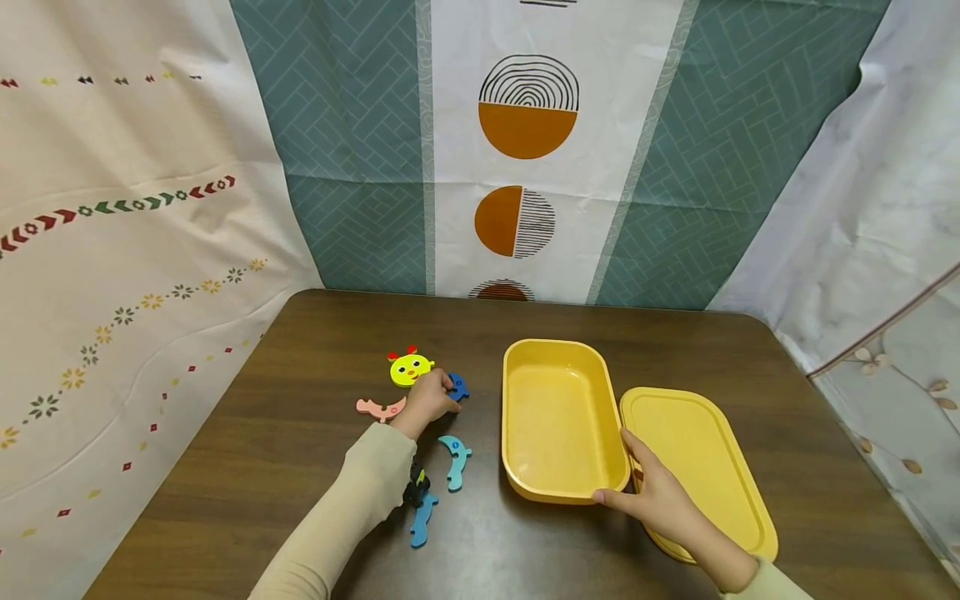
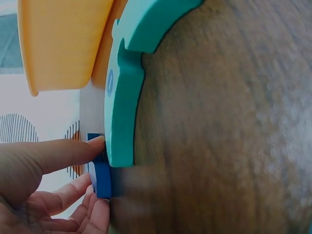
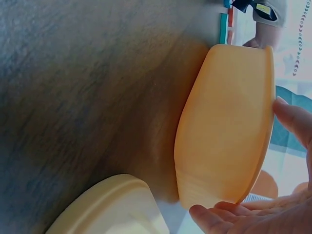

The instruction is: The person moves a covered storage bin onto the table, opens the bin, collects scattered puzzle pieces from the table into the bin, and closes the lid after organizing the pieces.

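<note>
My left hand (image 1: 430, 398) pinches a small dark blue curved puzzle piece (image 1: 457, 387) between thumb and fingertips, low over the table. Just nearer stands a teal curved piece (image 1: 455, 462), large in the left wrist view. Beside the left hand are a yellow smiling head piece with red tips (image 1: 408, 369) and a pink curved piece (image 1: 381, 409), partly hidden by the hand. A light blue piece (image 1: 422, 521) lies below the left wrist. My right hand (image 1: 658, 492) holds the near right corner of a yellow plastic container (image 1: 555, 433), thumb and fingers on its rim and sides.
A flat yellow lid (image 1: 697, 467) lies right of the container, partly under the right forearm. All rests on a brown wooden table (image 1: 247, 450). Patterned cloths (image 1: 360, 167) hang behind and at both sides of it.
</note>
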{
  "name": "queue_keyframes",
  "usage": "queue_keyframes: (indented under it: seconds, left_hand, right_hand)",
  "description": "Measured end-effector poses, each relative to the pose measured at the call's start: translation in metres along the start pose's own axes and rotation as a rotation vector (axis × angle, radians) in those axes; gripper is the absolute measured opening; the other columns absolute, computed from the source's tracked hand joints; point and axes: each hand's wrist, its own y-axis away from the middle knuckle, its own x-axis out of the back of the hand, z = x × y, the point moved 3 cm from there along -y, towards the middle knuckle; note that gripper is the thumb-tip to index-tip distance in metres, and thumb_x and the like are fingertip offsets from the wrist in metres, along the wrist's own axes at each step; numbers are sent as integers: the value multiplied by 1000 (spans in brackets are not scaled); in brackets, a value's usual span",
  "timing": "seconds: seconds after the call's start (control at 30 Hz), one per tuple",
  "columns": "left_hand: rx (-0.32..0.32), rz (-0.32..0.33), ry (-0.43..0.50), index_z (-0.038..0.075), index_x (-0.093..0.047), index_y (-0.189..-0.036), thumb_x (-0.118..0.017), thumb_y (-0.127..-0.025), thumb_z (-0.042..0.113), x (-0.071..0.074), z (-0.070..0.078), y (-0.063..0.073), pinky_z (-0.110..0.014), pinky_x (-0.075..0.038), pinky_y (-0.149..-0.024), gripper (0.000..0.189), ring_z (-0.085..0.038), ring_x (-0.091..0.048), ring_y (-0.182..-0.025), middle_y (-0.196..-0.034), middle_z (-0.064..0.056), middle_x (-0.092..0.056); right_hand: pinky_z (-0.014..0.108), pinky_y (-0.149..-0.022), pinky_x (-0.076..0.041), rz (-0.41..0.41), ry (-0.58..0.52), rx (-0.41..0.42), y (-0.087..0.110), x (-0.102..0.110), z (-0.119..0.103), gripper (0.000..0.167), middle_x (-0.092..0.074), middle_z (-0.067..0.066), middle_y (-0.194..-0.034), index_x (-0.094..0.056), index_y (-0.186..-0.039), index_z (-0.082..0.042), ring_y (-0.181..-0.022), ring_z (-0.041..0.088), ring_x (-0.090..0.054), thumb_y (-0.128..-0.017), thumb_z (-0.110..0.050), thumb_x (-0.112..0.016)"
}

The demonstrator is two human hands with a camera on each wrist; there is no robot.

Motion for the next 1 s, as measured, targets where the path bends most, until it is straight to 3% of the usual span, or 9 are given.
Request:
queue_keyframes:
  seconds: [0.37,0.73,1.0]
  left_hand:
    - [27,-15,-26,0,-59,-94,-79,-75,9,0,5,2,-34,-47,-72,29,-23,-55,-80,-91,-12,-62]
    - [-18,6,-55,-1,-63,-90,-79,-74,7,0,9,1,-31,-49,-68,24,-22,-55,-75,-86,-10,-62]
    - [-44,-5,-115,0,-61,-81,-75,-76,7,1,15,5,-24,-38,-55,17,-19,-50,-65,-71,-6,-52]
  right_hand:
    - [52,-94,-45,29,92,13,2,2,0,101,-33,36,-143,-26,-143,12,-128,49,-40,-74,-39,-80]
    - [53,-95,-45,15,108,12,1,3,0,102,-33,36,-143,-25,-143,12,-127,49,-39,-74,-40,-79]
    - [54,-97,-43,26,111,22,-1,2,3,101,-33,33,-144,-26,-144,11,-129,48,-39,-75,-41,-78]
